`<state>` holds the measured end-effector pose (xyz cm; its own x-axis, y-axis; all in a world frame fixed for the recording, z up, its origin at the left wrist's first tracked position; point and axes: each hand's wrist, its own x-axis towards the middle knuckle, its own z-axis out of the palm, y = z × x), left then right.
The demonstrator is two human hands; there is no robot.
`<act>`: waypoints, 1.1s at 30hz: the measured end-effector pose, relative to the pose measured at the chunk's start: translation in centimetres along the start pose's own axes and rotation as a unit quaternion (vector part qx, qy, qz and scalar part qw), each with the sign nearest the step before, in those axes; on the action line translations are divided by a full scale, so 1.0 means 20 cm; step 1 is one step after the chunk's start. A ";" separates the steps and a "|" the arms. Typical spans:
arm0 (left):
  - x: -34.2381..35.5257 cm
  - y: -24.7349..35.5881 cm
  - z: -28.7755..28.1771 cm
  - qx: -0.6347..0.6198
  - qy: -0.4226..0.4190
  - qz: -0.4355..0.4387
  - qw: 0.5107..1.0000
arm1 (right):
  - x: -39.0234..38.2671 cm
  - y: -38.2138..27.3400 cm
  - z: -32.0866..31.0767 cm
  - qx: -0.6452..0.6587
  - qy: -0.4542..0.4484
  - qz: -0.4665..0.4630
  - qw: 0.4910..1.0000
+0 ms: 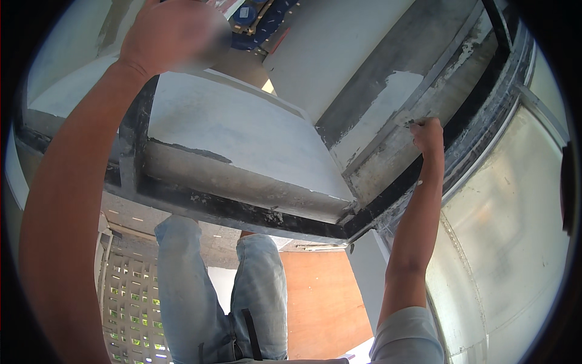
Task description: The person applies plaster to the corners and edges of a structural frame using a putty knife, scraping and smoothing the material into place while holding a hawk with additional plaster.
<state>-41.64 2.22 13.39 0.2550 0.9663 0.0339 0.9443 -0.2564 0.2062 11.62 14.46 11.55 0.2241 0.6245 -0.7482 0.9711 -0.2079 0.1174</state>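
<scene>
My left hand [173, 33] is raised at the upper left, above a dark upright post [134, 142]. A blur covers part of it and its fingers are hidden, so I cannot tell what it holds. My right hand [429, 134] reaches out to the right with its fingers curled closed. Its fingertips are at a narrow grey plastered strip [388, 148] beside a black frame bar [485, 91]. Whatever sits in those fingers is too small to make out. Patchy white plaster [397, 91] covers part of the grey wall surface behind this hand.
A white-coated ledge [236, 121] with a rough grey edge spans the middle, bordered by a black metal frame [242, 212]. Below are my jeans-clad legs [194, 267], an orange-brown board [324, 297] and a pierced block screen [130, 297]. Translucent panels [503, 230] stand at right.
</scene>
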 end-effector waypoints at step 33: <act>0.09 0.03 -0.01 0.011 -0.023 0.005 1.000 | 0.51 0.02 -0.52 -0.092 0.161 -0.071 0.980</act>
<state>-40.59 3.78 13.76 0.2731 0.9619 -0.0103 0.9461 -0.2666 0.1836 15.16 28.65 10.83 0.0714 0.8491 -0.5234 0.9861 0.0189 0.1652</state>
